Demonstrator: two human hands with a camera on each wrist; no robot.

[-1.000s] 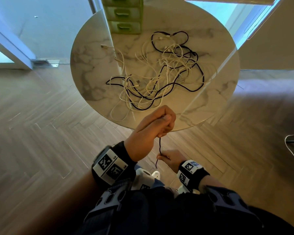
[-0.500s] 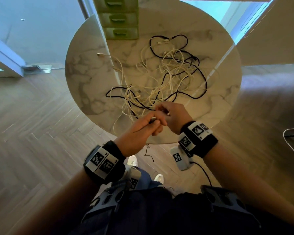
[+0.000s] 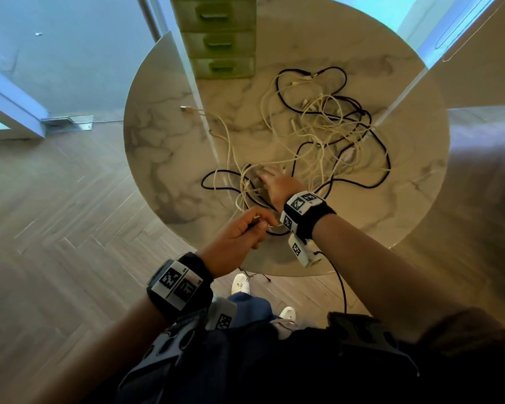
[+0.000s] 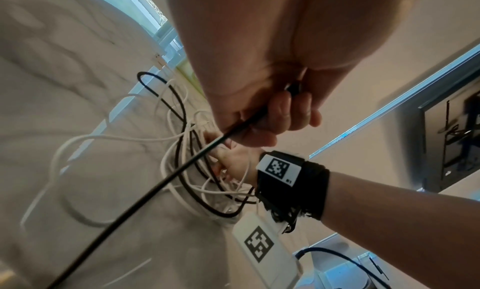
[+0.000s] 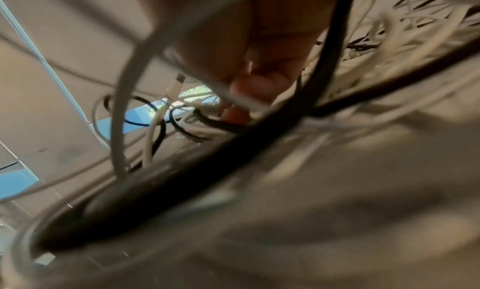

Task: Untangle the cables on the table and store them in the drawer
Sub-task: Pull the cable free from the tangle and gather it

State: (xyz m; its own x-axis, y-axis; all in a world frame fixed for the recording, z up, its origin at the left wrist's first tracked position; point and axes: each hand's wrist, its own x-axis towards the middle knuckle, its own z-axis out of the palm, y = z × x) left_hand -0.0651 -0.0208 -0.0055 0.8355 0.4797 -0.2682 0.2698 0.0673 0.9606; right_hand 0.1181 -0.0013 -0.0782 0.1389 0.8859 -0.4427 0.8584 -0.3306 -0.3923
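A tangle of white and black cables (image 3: 327, 135) lies on the round marble table (image 3: 164, 147). A green drawer unit (image 3: 222, 42) with its drawers closed stands at the table's far edge. My left hand (image 3: 258, 224) hovers over the near edge and grips a thin black cable (image 4: 166, 182) between curled fingers (image 4: 272, 117). My right hand (image 3: 264, 177) reaches forward into the near-left part of the tangle. In the right wrist view its fingers (image 5: 259, 86) are among blurred cables, and whether they pinch one is unclear.
The table's near rim (image 3: 274, 272) is just in front of my body, with my white shoes (image 3: 239, 284) under it. A cable end (image 3: 184, 108) lies apart at the table's left. Herringbone wood floor surrounds the table, with glass panels behind.
My right hand rose from below the table edge, met the left hand, then moved forward into the tangle. My left hand kept its grip on the black cable and shifted slightly left.
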